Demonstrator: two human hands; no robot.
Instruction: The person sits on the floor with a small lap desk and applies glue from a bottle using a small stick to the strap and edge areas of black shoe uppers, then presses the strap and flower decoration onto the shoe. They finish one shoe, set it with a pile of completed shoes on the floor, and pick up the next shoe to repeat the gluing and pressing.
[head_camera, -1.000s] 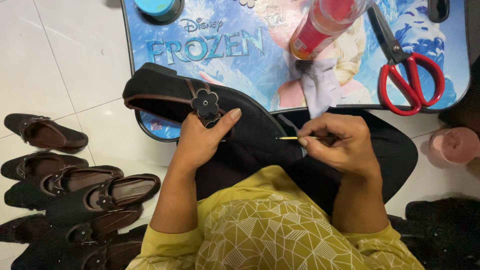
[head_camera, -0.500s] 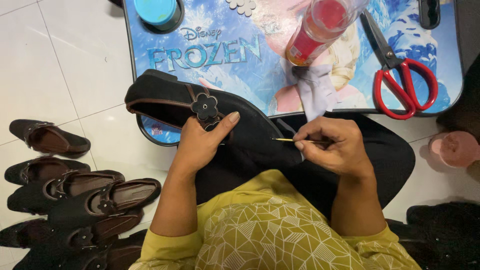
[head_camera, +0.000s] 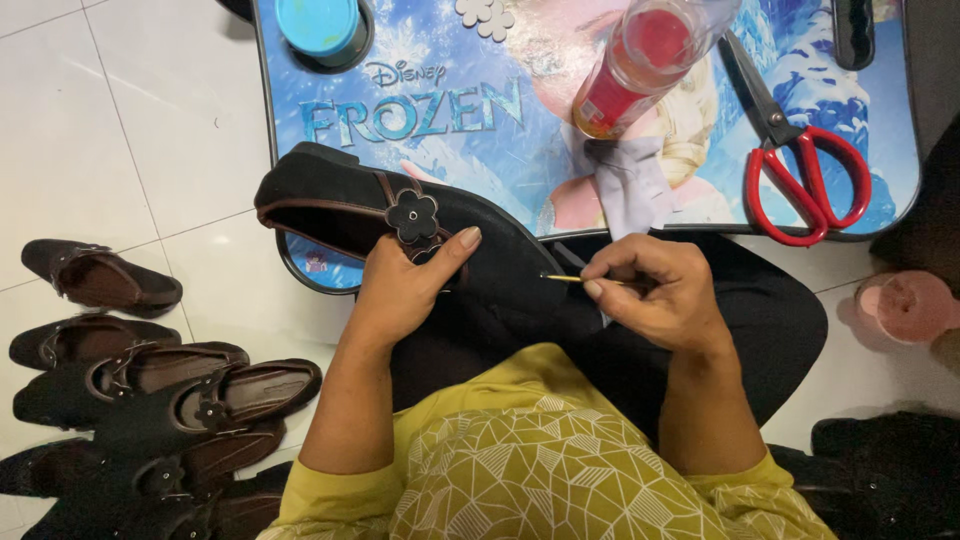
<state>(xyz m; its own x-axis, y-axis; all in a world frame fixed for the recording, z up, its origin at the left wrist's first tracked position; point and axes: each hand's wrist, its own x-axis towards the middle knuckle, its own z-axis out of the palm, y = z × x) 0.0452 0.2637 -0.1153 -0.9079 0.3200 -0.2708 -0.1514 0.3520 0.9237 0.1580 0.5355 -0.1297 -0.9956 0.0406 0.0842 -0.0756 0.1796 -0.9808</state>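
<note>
Shoe (head_camera: 400, 215) steadied by left hand (head_camera: 405, 290) at tray (head_camera: 270, 150) front edge; right hand (head_camera: 665, 295) pinches needle (head_camera: 565, 278). Stitching step prob; next needs careful push thru.

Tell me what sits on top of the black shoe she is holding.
On the black shoe sits a black flower ornament on a brown strap. The left hand covers the part below it, so anything there is hidden.
</note>
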